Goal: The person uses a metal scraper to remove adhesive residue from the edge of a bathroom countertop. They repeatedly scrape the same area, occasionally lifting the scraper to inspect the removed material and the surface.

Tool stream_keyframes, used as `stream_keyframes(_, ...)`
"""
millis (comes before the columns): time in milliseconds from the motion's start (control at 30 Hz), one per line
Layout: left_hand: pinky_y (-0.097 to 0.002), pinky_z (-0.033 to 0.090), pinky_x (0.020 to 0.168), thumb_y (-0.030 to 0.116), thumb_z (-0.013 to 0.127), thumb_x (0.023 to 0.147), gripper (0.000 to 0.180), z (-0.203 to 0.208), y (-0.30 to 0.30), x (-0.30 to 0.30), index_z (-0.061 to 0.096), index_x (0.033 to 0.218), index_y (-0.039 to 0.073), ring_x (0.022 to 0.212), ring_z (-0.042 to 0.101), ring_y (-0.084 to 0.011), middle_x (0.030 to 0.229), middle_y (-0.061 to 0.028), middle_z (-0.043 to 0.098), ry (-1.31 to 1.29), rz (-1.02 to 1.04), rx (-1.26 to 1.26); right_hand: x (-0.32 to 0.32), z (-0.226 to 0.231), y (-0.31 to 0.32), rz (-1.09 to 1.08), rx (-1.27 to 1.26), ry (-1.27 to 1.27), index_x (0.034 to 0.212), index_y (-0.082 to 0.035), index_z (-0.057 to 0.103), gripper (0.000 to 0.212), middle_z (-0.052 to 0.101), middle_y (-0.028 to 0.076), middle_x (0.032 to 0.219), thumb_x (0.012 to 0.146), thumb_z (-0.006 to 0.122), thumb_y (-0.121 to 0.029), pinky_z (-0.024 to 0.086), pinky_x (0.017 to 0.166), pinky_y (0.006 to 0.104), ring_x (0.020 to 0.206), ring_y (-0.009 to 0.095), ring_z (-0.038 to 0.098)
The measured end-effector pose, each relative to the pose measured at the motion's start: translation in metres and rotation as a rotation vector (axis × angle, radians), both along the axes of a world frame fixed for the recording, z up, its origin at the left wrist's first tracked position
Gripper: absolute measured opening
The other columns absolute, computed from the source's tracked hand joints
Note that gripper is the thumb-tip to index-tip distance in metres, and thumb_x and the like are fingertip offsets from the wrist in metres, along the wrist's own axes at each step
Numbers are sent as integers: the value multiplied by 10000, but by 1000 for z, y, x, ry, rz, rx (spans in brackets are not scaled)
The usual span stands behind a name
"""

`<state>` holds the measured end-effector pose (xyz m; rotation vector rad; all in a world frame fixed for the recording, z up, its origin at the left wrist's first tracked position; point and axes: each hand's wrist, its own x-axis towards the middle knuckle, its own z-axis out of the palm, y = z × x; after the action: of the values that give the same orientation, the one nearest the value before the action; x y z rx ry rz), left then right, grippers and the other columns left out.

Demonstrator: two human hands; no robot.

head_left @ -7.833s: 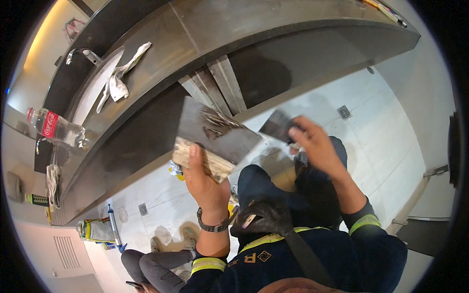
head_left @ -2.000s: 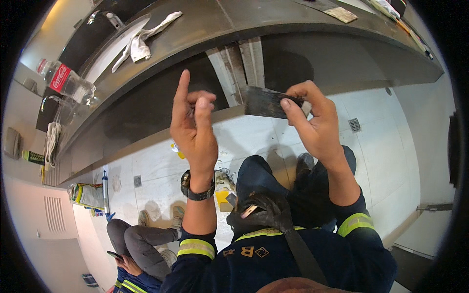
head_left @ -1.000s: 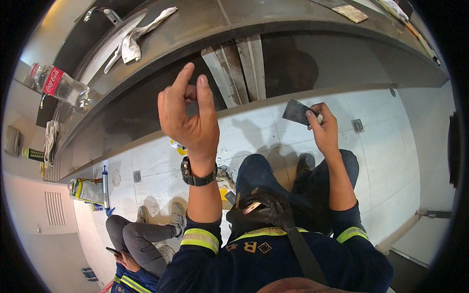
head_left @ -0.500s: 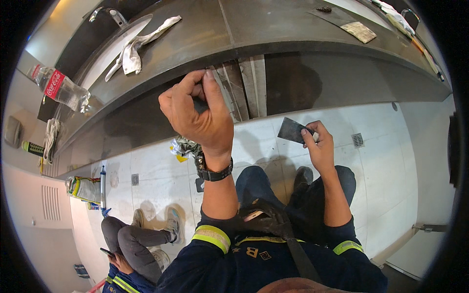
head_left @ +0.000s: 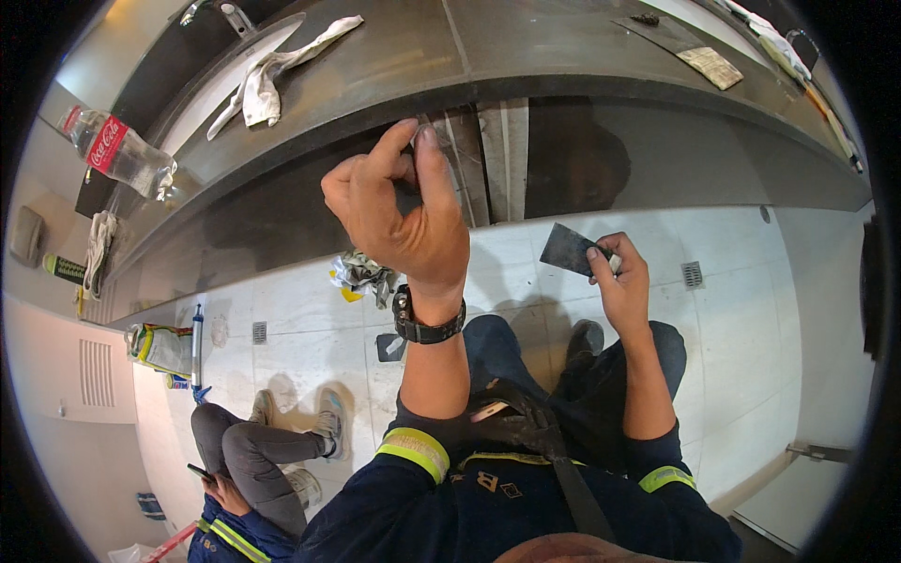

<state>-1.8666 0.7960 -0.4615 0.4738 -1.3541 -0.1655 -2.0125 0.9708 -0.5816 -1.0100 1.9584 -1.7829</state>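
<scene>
Charcoal-grey scraper (head_left: 568, 249) in the right hand (head_left: 621, 277), left hand (head_left: 399, 220) raised

Seen from the middle of the view, the person's right hand is at three o'clock, its thumb and fingers closed on the pale grip end of the scraper. The flat blade points toward ten o'clock, above the white tiled floor (head_left: 741, 338), with a square drain (head_left: 692, 274) just beyond the hand.

The left hand is up between eleven and twelve o'clock, in front of the dark edge of the surface (head_left: 526, 47). Its thumb and forefinger come almost together at the tips, a narrow gap at most; whether anything small is pinched there cannot be told. A black watch (head_left: 427, 327) circles that wrist, and crumpled silvery wrapping (head_left: 361, 274) shows on the floor beside it.

Toward two o'clock, a flat metal plate (head_left: 662, 36) with a worn, pale handle (head_left: 710, 67) lies on the surface, bearing a small dark lump (head_left: 646, 19). A white cloth (head_left: 261, 94) is draped between ten and eleven o'clock, and a clear bottle (head_left: 141, 164) with a red label appears at ten. A seated co-worker (head_left: 249, 460) holds a phone (head_left: 202, 473) at eight o'clock.
</scene>
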Motion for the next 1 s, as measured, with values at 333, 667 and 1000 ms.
stream_keyframes(333,-251,413,693,32,730,867,159,-1,-1,9,709,1024,49,726,501,-88,789,3,563,-40,6,0,1,2,2,-3,-42,-28,914,5,596,137,595,19,720,931,638,-124,413,588,252,642,68,524)
stream_keyframes(667,-271,358,701,19,742,824,153,6,-2,1,713,956,90,755,474,-143,704,27,562,-34,63,0,0,2,3,13,-3,5,916,6,602,154,599,20,694,927,640,-143,418,588,257,625,78,531)
stream_keyframes(1000,-245,396,651,48,717,888,126,-1,-3,9,700,1012,29,679,483,-75,775,5,561,-49,35,-38,0,3,5,15,15,23,904,4,606,156,596,16,683,922,641,-147,409,582,257,620,77,528)
